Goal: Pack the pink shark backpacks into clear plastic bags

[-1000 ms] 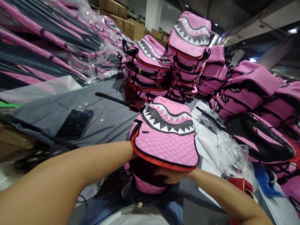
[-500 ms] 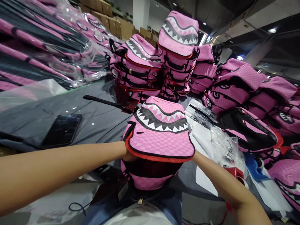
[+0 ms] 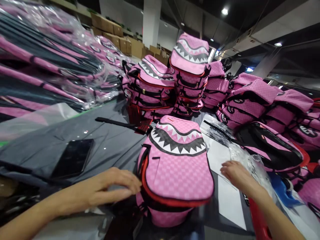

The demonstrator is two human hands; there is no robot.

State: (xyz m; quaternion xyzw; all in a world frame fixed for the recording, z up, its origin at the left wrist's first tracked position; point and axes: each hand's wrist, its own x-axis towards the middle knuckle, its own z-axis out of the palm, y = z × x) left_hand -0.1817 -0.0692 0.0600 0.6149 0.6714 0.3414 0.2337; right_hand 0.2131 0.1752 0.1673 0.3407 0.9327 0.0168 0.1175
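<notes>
A pink checkered backpack (image 3: 175, 166) with a shark-mouth print and red trim lies in front of me on the grey-covered table (image 3: 112, 143). My left hand (image 3: 110, 190) hovers just left of it, fingers extended and together, holding nothing. To the right of the bag my right hand (image 3: 233, 173) is open over a white sheet (image 3: 225, 196), fingers loosely curled and empty. Neither hand grips the backpack.
A black phone (image 3: 72, 158) lies on the table at left. Stacks of identical pink backpacks (image 3: 190, 76) stand behind and to the right. Bagged flat backpacks (image 3: 50, 70) pile up at the left. Clear plastic bags (image 3: 245, 156) and a red object (image 3: 258, 220) sit at right.
Both hands have come out from under the backpack's flap and let it go. The bag now rests lower, and the view has tilted up slightly.
</notes>
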